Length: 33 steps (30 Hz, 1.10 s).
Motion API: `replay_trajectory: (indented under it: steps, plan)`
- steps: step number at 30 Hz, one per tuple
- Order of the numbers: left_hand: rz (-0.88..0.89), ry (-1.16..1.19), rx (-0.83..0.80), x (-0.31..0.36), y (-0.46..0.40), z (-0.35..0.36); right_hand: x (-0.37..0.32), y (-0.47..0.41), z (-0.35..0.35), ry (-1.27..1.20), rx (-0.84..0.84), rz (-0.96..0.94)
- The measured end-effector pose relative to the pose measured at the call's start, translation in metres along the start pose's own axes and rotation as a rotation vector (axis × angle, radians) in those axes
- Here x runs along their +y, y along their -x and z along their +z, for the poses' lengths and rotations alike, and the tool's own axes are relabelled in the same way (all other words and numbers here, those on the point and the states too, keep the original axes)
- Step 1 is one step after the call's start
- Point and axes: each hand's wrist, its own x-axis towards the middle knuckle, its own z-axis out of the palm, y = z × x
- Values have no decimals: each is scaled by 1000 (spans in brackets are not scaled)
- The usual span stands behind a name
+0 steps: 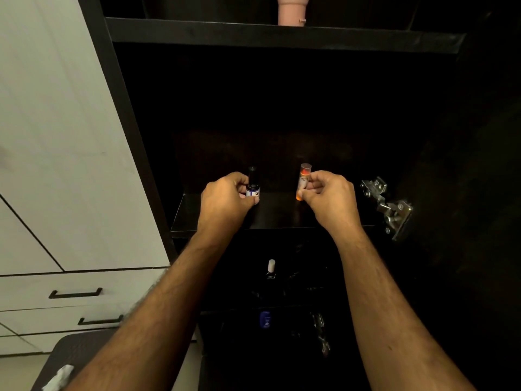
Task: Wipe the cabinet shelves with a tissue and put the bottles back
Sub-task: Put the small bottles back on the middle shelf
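A small dark-capped bottle [253,185] is pinched upright in the left hand [225,200], an orange tube [303,181] in the right hand [331,200], both over the middle shelf [277,214]. A crumpled tissue [59,378] lies far below-left of that shelf.

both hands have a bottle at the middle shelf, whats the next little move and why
Probably open the fingers and draw back: the left hand holds the dark bottle and the right hand the orange tube, both upright low over the shelf.

Dark cabinet shelf [277,214]; small dark-capped bottle [252,185] and orange tube [302,182] upright at shelf's middle
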Motion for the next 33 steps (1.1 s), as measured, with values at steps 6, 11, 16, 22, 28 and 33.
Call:
replay_trajectory:
  steps: [6,11,16,22,28,33]
  plan:
    - [-2,-9,3,1,2,0,-1,3,0,57,-1,-6]
    - [7,-18,0,2,5,-4,0,3,0,75,-13,-11]
    - [47,2,64,5,15,-16,1,5,-4,83,50,38]
    - [218,92,175,12,41,-29,-7,34,-12,27,289,-66]
    - [255,174,100,6,72,-34,-20,73,-2,-77,316,-135]
    - [173,235,-23,-19,97,-35,-15,108,15,-60,318,-98]
